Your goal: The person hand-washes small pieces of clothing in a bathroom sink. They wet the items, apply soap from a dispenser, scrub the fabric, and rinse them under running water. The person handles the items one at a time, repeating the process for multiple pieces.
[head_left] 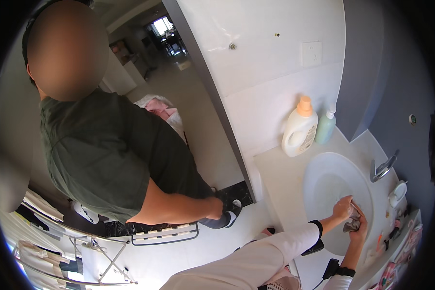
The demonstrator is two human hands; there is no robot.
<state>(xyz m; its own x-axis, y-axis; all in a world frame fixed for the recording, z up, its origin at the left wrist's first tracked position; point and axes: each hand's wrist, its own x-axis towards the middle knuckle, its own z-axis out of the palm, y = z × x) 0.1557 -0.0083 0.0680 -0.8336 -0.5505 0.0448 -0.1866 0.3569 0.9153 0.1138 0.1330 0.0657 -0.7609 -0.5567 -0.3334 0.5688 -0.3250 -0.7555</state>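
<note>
Over the white oval washbasin (pixel 317 181), my left hand (pixel 343 207) is closed on the upper part of a small wet-looking grey-brown cloth (pixel 352 224). My right hand (pixel 359 227) grips the same cloth from its other side, close beside the left. The cloth is bunched, and a lighter tan edge of it shows between the hands. Water seems to lie in the basin beneath them. A chrome faucet (pixel 383 169) stands at the basin's far rim, not touched by either hand.
A detergent bottle with an orange cap (pixel 300 127) and a green pump bottle (pixel 325 125) stand on the counter (pixel 272 170). Small items line the ledge by the white soap dish (pixel 397 194). Another person (pixel 105 156) stands at left near a drying rack (pixel 110 259) with clothes.
</note>
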